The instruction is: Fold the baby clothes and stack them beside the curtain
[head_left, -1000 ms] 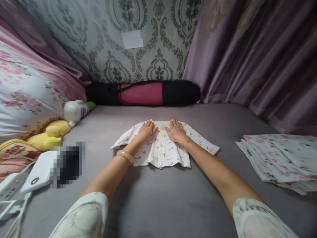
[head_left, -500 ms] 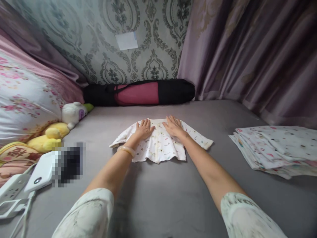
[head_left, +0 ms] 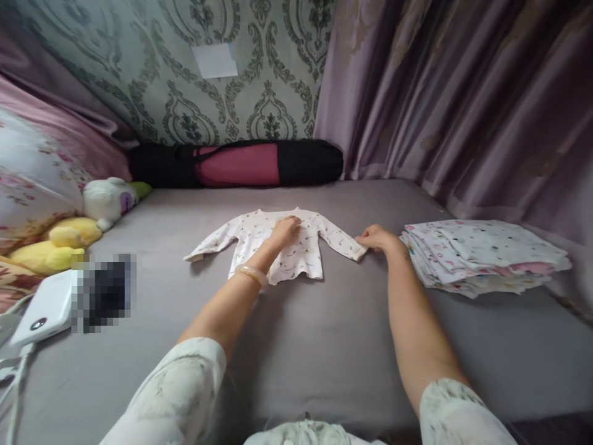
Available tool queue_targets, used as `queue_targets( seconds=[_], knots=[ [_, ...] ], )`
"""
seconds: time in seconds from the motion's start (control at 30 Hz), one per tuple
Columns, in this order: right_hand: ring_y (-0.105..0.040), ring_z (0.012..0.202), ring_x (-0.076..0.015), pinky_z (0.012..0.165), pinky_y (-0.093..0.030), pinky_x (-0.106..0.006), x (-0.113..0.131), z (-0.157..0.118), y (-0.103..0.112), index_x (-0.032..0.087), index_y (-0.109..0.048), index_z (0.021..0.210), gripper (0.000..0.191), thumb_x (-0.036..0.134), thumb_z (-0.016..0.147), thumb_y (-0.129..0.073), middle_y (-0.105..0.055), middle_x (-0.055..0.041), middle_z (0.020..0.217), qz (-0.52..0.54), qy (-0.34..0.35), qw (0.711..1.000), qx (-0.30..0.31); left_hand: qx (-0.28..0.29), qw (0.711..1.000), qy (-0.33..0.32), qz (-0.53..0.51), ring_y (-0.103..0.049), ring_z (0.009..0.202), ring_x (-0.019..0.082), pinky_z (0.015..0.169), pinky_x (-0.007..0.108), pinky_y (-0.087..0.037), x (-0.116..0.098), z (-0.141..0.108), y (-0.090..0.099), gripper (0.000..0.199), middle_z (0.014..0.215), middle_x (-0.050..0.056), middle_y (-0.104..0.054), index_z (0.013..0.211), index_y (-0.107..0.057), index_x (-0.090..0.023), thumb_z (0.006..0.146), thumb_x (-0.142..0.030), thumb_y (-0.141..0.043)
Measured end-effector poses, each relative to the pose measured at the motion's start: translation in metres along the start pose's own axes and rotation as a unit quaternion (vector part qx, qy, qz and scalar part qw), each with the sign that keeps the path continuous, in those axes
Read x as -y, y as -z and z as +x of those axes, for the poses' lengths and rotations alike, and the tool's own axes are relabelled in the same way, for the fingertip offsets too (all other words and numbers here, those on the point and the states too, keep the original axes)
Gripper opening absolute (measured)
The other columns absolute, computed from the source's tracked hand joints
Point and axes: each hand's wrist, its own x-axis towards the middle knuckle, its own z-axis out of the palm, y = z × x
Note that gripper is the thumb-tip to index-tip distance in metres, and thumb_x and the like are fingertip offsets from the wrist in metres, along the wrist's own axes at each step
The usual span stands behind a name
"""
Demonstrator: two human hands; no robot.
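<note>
A small white baby shirt (head_left: 303, 250) with a scattered print lies spread flat on the grey bed sheet (head_left: 324, 346), its sleeves reaching out to both sides. My left hand (head_left: 286, 231) is on the upper middle of the shirt, fingers drawn together on the cloth; their tips are partly hidden. Out at the right cuff, my right hand (head_left: 378, 238) pinches the sleeve end between thumb and fingers. A pale bangle (head_left: 252, 274) circles my left wrist.
To the right sits a stack of folded printed baby clothes (head_left: 486, 253). A long black and red bag (head_left: 238, 164) lies along the wall. On the left are plush toys (head_left: 109, 201), a white power bank (head_left: 49, 306) with a cable, and a blurred-out dark object (head_left: 109, 293).
Both hands lay flat on the shirt's shoulders before. My right hand has moved right to the cuff and pinched it; my left has shifted toward the shirt's middle and closed. The view has turned slightly.
</note>
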Motion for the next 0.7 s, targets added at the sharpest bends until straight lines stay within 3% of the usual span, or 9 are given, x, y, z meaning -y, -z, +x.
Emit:
queue_targets(
  seconds=[0.17,0.3,0.43,0.57,0.63,0.7],
  knots=[
    [-0.054,0.050,-0.0120,0.049,-0.042,-0.023,0.006,0.010,-0.003,0.017,-0.065,0.072,0.019,0.034,0.076,-0.072,-0.058,0.0004,0.055,-0.052,-0.064,0.987,0.139,0.009,0.999,-0.010,-0.031,-0.058,0.117,0.023,0.104,0.035,-0.044,-0.013,0.023,-0.019,0.035,0.124,0.014,-0.064,0.117,-0.061,-0.011,0.089,-0.014,-0.040],
    [-0.051,0.049,-0.0100,0.046,-0.038,-0.020,0.007,0.014,-0.001,0.017,-0.065,0.069,0.014,0.028,0.074,-0.072,-0.058,0.0017,0.054,-0.009,-0.052,0.986,0.160,0.014,0.999,-0.029,-0.033,-0.057,0.120,0.022,0.106,0.032,-0.042,-0.017,0.039,-0.026,0.037,0.128,0.014,-0.062,0.122,-0.059,-0.010,0.090,-0.014,-0.039],
    [-0.056,0.055,-0.0104,0.050,-0.042,-0.018,0.000,0.013,0.003,0.015,-0.065,0.077,0.005,0.020,0.077,-0.067,-0.062,0.0011,0.061,0.136,-0.060,0.982,0.117,0.012,0.998,-0.045,-0.040,-0.054,0.124,0.021,0.108,0.032,-0.040,-0.015,0.049,-0.034,0.040,0.135,0.014,-0.057,0.127,-0.056,-0.010,0.092,-0.015,-0.037],
    [-0.064,0.064,-0.0133,0.055,-0.049,-0.020,-0.004,0.017,0.000,0.012,-0.062,0.101,0.018,0.018,0.085,-0.057,-0.069,-0.0043,0.076,0.329,-0.110,0.938,0.012,0.000,0.998,-0.057,-0.041,-0.048,0.131,0.020,0.111,0.034,-0.036,-0.010,0.052,-0.045,0.042,0.141,0.013,-0.053,0.133,-0.051,-0.014,0.095,-0.022,-0.034],
    [-0.066,0.068,-0.0145,0.055,-0.050,-0.021,-0.006,0.021,-0.005,0.012,-0.058,0.113,0.027,0.021,0.089,-0.053,-0.071,-0.0075,0.088,0.356,-0.113,0.927,-0.035,0.006,0.998,-0.050,-0.028,-0.041,0.137,0.021,0.114,0.036,-0.031,-0.010,0.051,-0.048,0.044,0.145,0.014,-0.048,0.137,-0.047,-0.013,0.096,-0.026,-0.033],
    [-0.067,0.074,-0.0159,0.058,-0.050,-0.022,-0.010,0.025,-0.010,0.013,-0.057,0.118,0.030,0.025,0.091,-0.051,-0.071,-0.0100,0.098,0.322,-0.092,0.939,-0.073,0.025,0.999,-0.032,-0.012,-0.033,0.142,0.023,0.116,0.039,-0.026,-0.013,0.049,-0.049,0.048,0.150,0.015,-0.042,0.141,-0.042,-0.012,0.098,-0.029,-0.031]
  ],
)
